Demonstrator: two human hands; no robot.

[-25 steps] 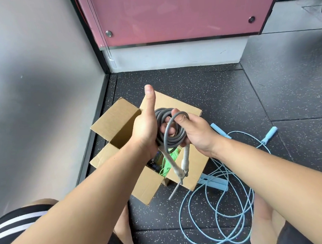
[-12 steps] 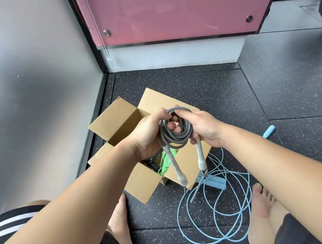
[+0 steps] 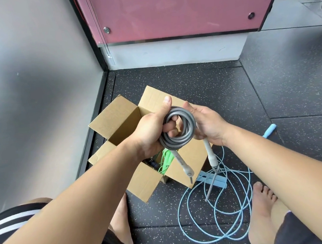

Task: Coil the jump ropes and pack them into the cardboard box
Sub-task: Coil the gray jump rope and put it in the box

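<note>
Head view: your left hand [image 3: 149, 134] grips the coiled grey rubber jump rope [image 3: 190, 127], fingers through its loop; your right hand [image 3: 209, 125] clasps its other side, above the open brown cardboard box [image 3: 116, 116]. A loose pale-blue jump rope [image 3: 221, 183] lies beside the box.

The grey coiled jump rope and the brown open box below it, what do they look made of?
Grey coiled jump rope: smooth matte cord, probably rubber or PVC, bending in even loops. Brown open box: matte cardboard, judging by its creased flaps.

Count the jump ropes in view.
3: grey rope coiled, held in left hand and right hand; green rope inside the box; blue rope loose on the floor. The box may hide more.
</note>
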